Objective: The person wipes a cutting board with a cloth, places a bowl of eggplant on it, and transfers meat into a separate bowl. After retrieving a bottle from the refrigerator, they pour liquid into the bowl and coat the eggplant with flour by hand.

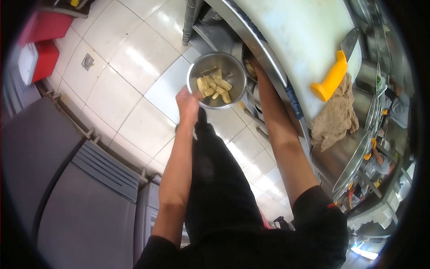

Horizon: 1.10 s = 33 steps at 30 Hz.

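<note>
Left hand [188,104] has the rim of a shiny round metal bowl [217,80] pinched, with chunky pale-yellow pieces [215,85] inside — bowl's held over the tiled floor [142,68]. Right hand [253,66] reaches under the counter [291,33] beside another metal container [242,54] — can't tell its grip.

Yellow-orange knife handle [332,78] — brown cloth [334,115] — black sleeves [316,215].

A steel knife with a yellow handle [333,76] is lying at the edge of a long white board [286,31], just beside a crumpled brown cloth [333,119]. Across the pale tiled floor [134,62], a red-and-white box [45,60] is sitting near a small square drain [87,62] (its cover is looking rather dull).
</note>
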Each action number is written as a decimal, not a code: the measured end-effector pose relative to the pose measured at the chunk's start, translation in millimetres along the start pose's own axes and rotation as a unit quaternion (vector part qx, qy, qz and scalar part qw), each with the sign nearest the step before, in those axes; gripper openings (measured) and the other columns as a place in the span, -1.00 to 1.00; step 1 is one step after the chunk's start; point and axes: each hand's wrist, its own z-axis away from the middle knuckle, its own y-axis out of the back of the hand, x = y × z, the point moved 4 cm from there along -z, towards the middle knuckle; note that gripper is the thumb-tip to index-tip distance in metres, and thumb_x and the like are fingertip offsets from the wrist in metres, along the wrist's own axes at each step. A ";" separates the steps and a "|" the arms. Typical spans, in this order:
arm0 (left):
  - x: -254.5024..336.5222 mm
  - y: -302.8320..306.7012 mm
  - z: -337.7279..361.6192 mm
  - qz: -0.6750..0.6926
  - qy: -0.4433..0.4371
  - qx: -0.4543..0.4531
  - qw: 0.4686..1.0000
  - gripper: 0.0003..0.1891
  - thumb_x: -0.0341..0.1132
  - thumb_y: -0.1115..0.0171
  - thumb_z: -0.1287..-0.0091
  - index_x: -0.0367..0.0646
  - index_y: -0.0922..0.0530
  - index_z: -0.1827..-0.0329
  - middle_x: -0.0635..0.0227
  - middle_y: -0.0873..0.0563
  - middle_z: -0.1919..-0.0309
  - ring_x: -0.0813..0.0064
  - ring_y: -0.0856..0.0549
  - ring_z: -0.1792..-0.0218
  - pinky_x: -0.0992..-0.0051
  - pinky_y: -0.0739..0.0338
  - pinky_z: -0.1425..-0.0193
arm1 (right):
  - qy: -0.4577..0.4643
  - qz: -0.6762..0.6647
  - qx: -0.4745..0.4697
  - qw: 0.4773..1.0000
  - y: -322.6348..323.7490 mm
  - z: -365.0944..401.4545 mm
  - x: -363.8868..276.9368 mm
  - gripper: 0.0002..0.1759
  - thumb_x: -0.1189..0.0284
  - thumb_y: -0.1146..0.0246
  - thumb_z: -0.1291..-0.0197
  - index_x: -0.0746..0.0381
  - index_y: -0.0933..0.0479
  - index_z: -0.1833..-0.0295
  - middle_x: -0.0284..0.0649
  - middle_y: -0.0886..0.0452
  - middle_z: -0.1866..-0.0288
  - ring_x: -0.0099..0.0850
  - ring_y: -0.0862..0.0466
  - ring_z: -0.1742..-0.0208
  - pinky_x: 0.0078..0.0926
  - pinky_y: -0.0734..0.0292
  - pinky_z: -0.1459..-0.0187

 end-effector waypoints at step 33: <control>10.3 33.0 11.1 -0.005 -0.034 -0.008 0.999 -0.64 -0.68 -0.06 -0.02 -0.36 -0.62 0.09 0.32 -0.71 0.30 0.56 -0.63 0.33 0.56 -0.52 0.20 | -0.004 -0.172 -0.146 0.974 21.0 140.7 -103.3 -0.49 0.31 -0.41 -0.08 0.15 -0.57 -0.19 0.03 -0.45 -0.31 -0.12 -0.48 -0.31 -0.27 -0.41 -0.25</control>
